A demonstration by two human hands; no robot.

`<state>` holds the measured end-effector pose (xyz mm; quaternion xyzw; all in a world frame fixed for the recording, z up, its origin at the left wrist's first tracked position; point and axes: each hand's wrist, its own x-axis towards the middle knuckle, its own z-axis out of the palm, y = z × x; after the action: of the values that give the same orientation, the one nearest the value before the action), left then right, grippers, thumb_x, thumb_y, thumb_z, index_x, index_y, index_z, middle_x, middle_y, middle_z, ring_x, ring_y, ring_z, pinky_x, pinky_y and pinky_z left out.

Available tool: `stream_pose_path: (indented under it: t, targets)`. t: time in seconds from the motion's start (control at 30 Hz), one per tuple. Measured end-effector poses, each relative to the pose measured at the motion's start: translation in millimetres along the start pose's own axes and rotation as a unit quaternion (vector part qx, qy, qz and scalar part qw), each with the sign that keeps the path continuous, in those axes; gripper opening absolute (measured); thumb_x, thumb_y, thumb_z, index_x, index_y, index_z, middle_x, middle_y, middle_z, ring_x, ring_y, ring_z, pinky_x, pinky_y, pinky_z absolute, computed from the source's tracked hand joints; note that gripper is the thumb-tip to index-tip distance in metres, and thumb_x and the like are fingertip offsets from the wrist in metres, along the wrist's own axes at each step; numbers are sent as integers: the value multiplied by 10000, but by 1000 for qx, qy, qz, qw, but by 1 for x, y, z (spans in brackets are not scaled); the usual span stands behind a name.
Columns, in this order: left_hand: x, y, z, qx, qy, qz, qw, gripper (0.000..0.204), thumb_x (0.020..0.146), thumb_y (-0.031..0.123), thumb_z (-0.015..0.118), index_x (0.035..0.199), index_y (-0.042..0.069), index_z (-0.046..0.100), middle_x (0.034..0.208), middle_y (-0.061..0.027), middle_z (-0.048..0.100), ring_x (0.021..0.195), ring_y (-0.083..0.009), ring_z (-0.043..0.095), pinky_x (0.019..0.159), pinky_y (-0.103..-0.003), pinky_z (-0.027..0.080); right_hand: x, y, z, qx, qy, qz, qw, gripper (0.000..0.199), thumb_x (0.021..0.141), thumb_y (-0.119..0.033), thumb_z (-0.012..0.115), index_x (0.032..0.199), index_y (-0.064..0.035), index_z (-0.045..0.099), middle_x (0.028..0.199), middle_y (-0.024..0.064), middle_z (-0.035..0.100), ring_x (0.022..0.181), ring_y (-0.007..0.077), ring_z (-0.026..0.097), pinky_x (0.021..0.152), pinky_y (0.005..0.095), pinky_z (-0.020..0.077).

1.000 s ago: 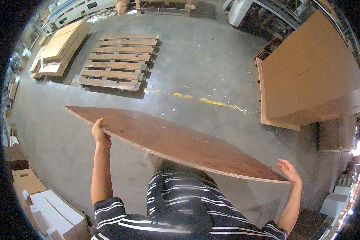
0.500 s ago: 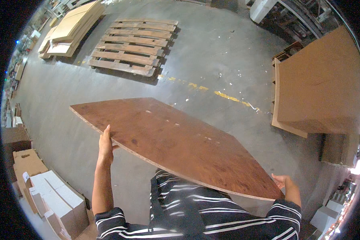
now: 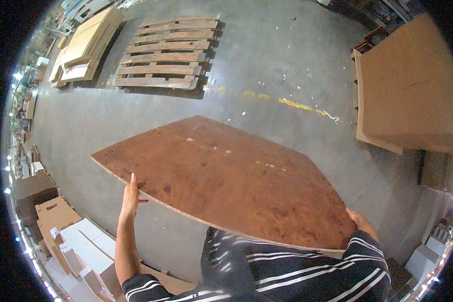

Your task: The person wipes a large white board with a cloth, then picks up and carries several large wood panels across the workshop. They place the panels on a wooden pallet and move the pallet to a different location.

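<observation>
A large reddish-brown wooden board (image 3: pixel 226 186) with a pale, rough edge and a few whitish scuffs is held out in front of me. My left hand (image 3: pixel 131 199) grips its near left edge, thumb up along the rim and the other fingers partly hidden beneath. At the right end, my right hand (image 3: pixel 358 221) clasps the side edge, with most of its fingers out of sight. The board's near edge lies close against my striped shirt, and its far corners are off the floor.
A slatted wooden pallet (image 3: pixel 166 53) lies ahead, left of it a stack of pale boards (image 3: pixel 90 43). A big brown cardboard block (image 3: pixel 412 85) stands at the right on a pallet. White and brown cartons (image 3: pixel 93 241) sit at the lower left. A worn yellow line (image 3: pixel 297 104) crosses the floor.
The board has tipped so more of its top face shows, its left corner dropping slightly. Both hands keep their hold, and the view has shifted a little.
</observation>
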<state>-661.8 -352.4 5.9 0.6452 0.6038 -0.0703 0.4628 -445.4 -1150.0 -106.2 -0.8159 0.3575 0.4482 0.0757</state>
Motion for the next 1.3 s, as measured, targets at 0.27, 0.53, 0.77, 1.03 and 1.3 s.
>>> stream_pose_path:
  t: [0.27, 0.53, 0.77, 1.03, 1.3]
  targets:
    - [-3, 86, -45, 328, -129, 97, 931, 474, 906, 379, 564, 697, -39, 644, 623, -156, 629, 460, -192, 606, 511, -341, 509, -14, -8, 7, 89, 6, -12, 996, 665, 779, -575, 563, 1157, -28, 577, 1206, 155, 568, 1122, 290, 526, 958, 408, 403]
    - [207, 127, -8, 691, 14, 68, 719, 523, 855, 542, 530, 1091, 90, 645, 1132, -142, 631, 1038, -313, 610, 839, -461, 499, -48, -23, 23, 227, 13, -35, 973, 632, 785, -549, 562, 1148, -31, 579, 1193, 146, 574, 1105, 283, 531, 951, 402, 403]
    - [272, 65, 10, 646, 7, -98, 757, 566, 905, 560, 398, 1271, 155, 549, 1320, -73, 525, 1186, -280, 525, 954, -512, 421, -60, -74, 24, 346, 6, -61, 936, 604, 790, -525, 562, 1140, -33, 580, 1182, 138, 579, 1090, 278, 536, 944, 397, 404]
    - [307, 42, -3, 653, 99, -43, 750, 344, 872, 362, 529, 1111, 155, 663, 1161, -61, 639, 1078, -231, 610, 851, -437, 486, -72, -137, 3, 416, -14, -102, 904, 571, 795, -499, 561, 1130, -36, 582, 1169, 128, 584, 1072, 271, 541, 937, 391, 405]
    - [319, 54, 0, 616, 107, -55, 778, 312, 903, 270, 478, 1127, 142, 653, 1188, -65, 623, 1098, -229, 600, 862, -414, 482, -107, -149, -4, 474, -8, -120, 872, 539, 801, -472, 560, 1121, -39, 584, 1157, 119, 590, 1055, 265, 546, 930, 385, 406]
